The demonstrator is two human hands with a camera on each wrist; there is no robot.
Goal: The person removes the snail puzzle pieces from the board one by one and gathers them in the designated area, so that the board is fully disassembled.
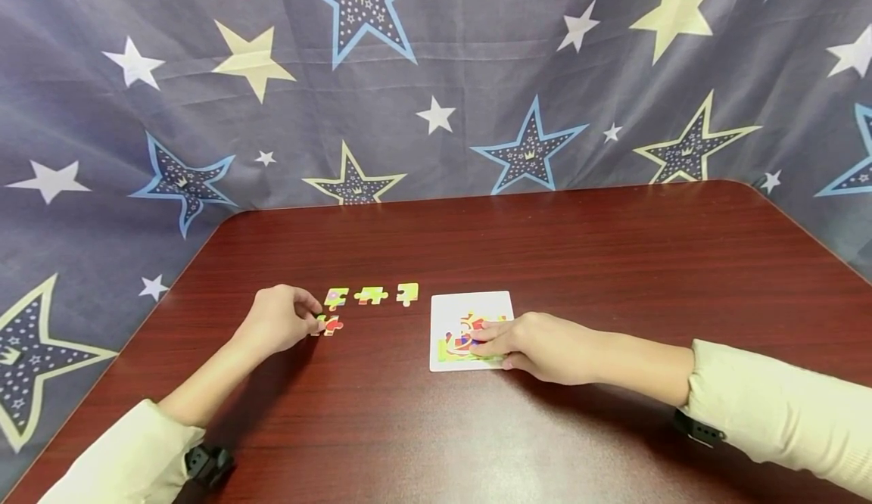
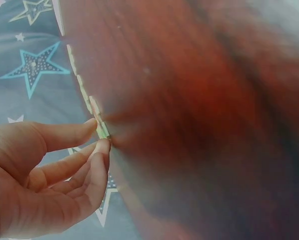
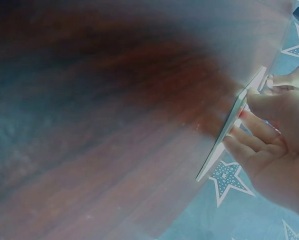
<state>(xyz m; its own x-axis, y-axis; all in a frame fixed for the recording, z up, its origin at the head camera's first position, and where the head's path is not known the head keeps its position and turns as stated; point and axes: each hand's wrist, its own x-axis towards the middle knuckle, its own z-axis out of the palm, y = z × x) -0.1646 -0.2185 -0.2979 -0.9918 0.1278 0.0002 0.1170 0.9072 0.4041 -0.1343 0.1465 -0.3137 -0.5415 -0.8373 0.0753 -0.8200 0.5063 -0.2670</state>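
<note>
Left grip [image 1: 279,318]: nearly closed, your thumb and fingertip pinching a puzzle piece [image 2: 104,130] by its edge, probably for fine control.
Right grip [image 1: 538,343]: your fingers lie over the white board [image 1: 470,304], pinching nothing visible, apparently to steady it.
Loose pieces [image 1: 371,296]: three in a row, nearer the worktop's [image 1: 381,436] left edge than its right, perhaps spaced so each shape reads.
Red piece [image 1: 331,325]: just beside your left grip.

Head view forward and down, wrist views close in, tabletop [image 1: 579,262] shared
</note>
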